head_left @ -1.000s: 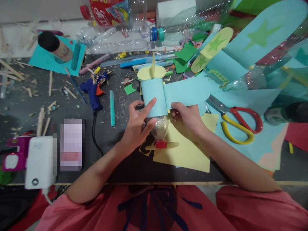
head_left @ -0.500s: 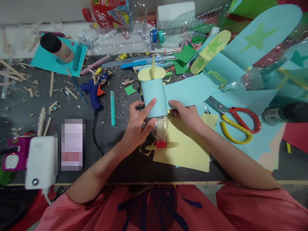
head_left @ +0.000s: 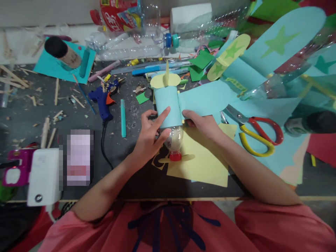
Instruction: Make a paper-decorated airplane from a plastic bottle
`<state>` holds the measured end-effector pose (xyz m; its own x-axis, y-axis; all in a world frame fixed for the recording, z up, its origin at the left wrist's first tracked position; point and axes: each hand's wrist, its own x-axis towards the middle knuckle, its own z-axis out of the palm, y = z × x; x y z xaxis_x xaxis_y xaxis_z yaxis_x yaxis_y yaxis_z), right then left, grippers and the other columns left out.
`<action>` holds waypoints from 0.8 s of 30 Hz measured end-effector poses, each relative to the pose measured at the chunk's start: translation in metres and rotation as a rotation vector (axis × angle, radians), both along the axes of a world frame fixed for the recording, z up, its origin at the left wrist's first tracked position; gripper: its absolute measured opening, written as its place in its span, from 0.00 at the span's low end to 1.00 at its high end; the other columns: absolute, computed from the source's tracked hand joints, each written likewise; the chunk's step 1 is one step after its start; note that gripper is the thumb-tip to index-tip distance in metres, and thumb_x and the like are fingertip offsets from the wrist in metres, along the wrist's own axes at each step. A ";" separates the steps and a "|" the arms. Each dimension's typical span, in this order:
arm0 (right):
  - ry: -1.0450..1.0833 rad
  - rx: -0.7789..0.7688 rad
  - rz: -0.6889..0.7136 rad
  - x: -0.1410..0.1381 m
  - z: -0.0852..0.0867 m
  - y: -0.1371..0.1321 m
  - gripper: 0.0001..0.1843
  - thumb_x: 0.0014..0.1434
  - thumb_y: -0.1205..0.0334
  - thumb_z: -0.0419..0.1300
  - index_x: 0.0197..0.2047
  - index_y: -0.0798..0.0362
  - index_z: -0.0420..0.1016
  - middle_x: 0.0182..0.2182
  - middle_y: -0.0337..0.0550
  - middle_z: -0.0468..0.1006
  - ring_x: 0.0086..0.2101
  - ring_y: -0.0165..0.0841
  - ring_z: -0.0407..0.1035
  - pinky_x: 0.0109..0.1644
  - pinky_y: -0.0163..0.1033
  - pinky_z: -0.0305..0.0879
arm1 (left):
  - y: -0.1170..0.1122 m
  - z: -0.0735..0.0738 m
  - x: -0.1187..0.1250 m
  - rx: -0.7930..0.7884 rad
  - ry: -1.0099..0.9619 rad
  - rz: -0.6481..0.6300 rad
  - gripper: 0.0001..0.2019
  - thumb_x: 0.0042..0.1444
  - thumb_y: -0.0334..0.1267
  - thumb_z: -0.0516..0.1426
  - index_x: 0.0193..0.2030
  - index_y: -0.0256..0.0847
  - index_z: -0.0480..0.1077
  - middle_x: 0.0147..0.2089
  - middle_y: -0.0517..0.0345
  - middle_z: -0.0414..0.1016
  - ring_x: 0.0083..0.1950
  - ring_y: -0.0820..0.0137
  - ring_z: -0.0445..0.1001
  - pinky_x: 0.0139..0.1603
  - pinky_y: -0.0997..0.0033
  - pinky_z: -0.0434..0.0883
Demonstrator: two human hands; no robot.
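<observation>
A small plastic bottle [head_left: 176, 137] wrapped in light blue paper [head_left: 168, 101] lies in front of me, its red cap [head_left: 175, 156] toward me. Yellow paper fins [head_left: 165, 80] stand at its far end, and a yellow paper propeller [head_left: 187, 158] sits by the cap. My left hand [head_left: 153, 134] grips the wrapped bottle from the left, index finger on the blue paper. On the right side, my right hand [head_left: 198, 122] pinches the inner end of a light blue paper wing [head_left: 204, 98] against the bottle, thumb on top. The fingers under the wing are partly hidden.
Red-and-yellow scissors [head_left: 258, 134] lie at right on blue paper. Yellow paper [head_left: 207, 161] lies under my right forearm. Left are a blue glue gun [head_left: 103, 103], a teal marker [head_left: 123, 119], a phone [head_left: 78, 157] and a power bank [head_left: 44, 176]. A finished-looking paper plane [head_left: 252, 70] stands at upper right.
My right thumb has slid slightly left along the wing, closer to the bottle. The left hand and bottle have barely moved.
</observation>
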<state>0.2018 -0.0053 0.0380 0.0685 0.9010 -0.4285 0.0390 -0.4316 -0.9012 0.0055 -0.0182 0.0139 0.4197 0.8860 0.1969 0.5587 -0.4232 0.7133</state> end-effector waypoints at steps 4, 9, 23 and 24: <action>0.065 0.044 -0.090 -0.001 -0.010 -0.003 0.18 0.50 0.57 0.64 0.18 0.50 0.60 0.18 0.32 0.62 0.22 0.26 0.57 0.30 0.39 0.58 | 0.000 0.000 0.000 0.014 -0.016 -0.004 0.29 0.68 0.57 0.45 0.68 0.43 0.62 0.55 0.51 0.56 0.32 0.79 0.61 0.43 0.72 0.72; 0.091 0.146 -0.092 -0.003 -0.014 -0.005 0.17 0.49 0.56 0.64 0.19 0.49 0.60 0.18 0.32 0.62 0.22 0.26 0.57 0.31 0.40 0.60 | 0.001 0.000 -0.001 0.023 -0.012 0.000 0.29 0.68 0.57 0.46 0.68 0.42 0.62 0.55 0.51 0.57 0.33 0.78 0.61 0.43 0.71 0.72; 0.081 0.151 -0.063 -0.002 -0.012 -0.006 0.18 0.51 0.56 0.65 0.19 0.49 0.61 0.18 0.33 0.62 0.23 0.27 0.56 0.33 0.42 0.62 | 0.001 0.000 -0.001 0.024 -0.005 -0.012 0.30 0.68 0.57 0.45 0.68 0.42 0.62 0.56 0.50 0.56 0.34 0.76 0.60 0.44 0.70 0.72; 0.083 0.148 -0.061 -0.002 -0.011 -0.006 0.18 0.51 0.56 0.65 0.19 0.49 0.61 0.18 0.33 0.62 0.23 0.27 0.56 0.33 0.42 0.62 | 0.001 0.000 -0.001 0.016 -0.009 -0.012 0.30 0.68 0.57 0.45 0.68 0.42 0.62 0.56 0.50 0.57 0.34 0.76 0.61 0.44 0.70 0.72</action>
